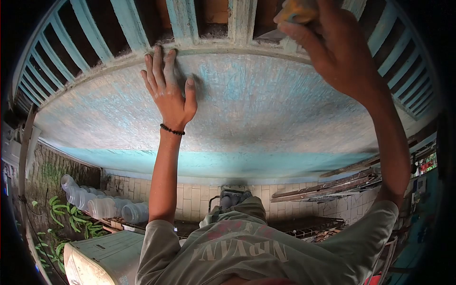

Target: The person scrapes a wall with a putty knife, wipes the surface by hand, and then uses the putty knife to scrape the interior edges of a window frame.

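My left hand (167,92) lies flat against the worn, patchy blue-and-grey wall (237,104), fingers spread and tips at the ledge below the slats. A dark beaded bracelet (172,129) circles that wrist. Higher up on the right, my right hand (339,52) is closed around a small yellowish, grey-smeared object (300,12). The top frame edge cuts this object off, and its kind cannot be made out. Pale blue wooden slats (183,21) stand behind it, paint chipped, with dark gaps between them.
Clear plastic containers (102,207) stand in a row at lower left beside green bananas (78,221). Close to my body is a pale box-like appliance (109,254). Wooden planks (327,187) lean at right above the tiled floor (190,199).
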Motion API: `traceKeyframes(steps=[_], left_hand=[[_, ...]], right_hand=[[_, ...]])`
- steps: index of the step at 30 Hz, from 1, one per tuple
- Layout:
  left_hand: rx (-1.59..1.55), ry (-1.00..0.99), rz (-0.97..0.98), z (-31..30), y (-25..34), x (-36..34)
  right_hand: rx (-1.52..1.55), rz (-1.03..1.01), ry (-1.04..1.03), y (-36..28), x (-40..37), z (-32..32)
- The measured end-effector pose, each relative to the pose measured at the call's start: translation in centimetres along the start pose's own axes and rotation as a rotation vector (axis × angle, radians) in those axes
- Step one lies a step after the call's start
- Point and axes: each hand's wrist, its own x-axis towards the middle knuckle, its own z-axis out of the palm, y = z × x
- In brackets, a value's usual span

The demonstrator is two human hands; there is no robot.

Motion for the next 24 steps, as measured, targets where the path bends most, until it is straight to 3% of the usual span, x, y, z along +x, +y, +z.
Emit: traceKeyframes(steps=[7, 13, 17, 20, 24], left_hand=[[-0.002, -0.008, 0.013, -0.2, -0.2, 0.1], [-0.005, -0.004, 0.022, -0.1, -0.4, 0.0], [-0.01, 0.012, 0.017, 0.1, -0.2, 0.0], [0.01, 0.01, 0.015, 0.2, -0.3, 0.0], [0.001, 0.011, 0.013, 0.2, -0.3, 0.0]], right_hand=[[0.02, -0.083, 0.103, 2.3, 0.8, 1.5], [0.024, -0.037, 0.012, -0.7, -0.3, 1.2], [-0.041, 0.047, 0.109, -1.6, -0.6, -0.1], [-0.157, -0.069, 0.198, 0.4, -0.3, 0.2], [-0.044, -0.024, 0.223, -0.5, 0.0, 0.5]])
